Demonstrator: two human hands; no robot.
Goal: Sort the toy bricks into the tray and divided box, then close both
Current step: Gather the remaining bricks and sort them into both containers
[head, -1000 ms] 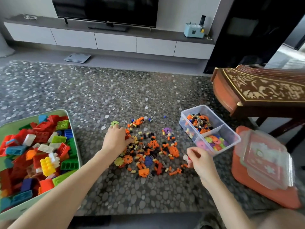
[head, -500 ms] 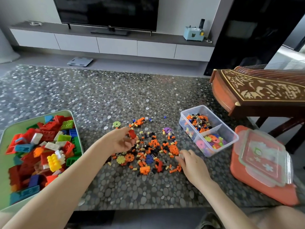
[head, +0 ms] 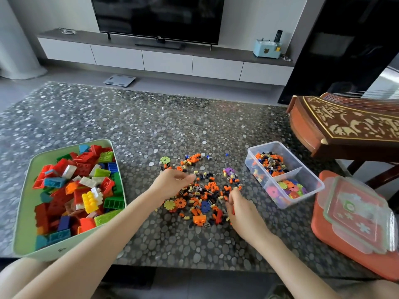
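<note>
Left hand (head: 170,184) hovers over the brick pile (head: 205,190) on the table (head: 151,130), fingers loosely straight. Right hand (head: 241,210) curls its fingers into the pile; grip unclear.

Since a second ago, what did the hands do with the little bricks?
The right hand moved from beside the divided box down to the near right edge of the loose pile, fingers curled among small pieces. The left hand picked a red brick off the pile; that brick no longer shows in it. The tray, box and lid stayed put.
</note>
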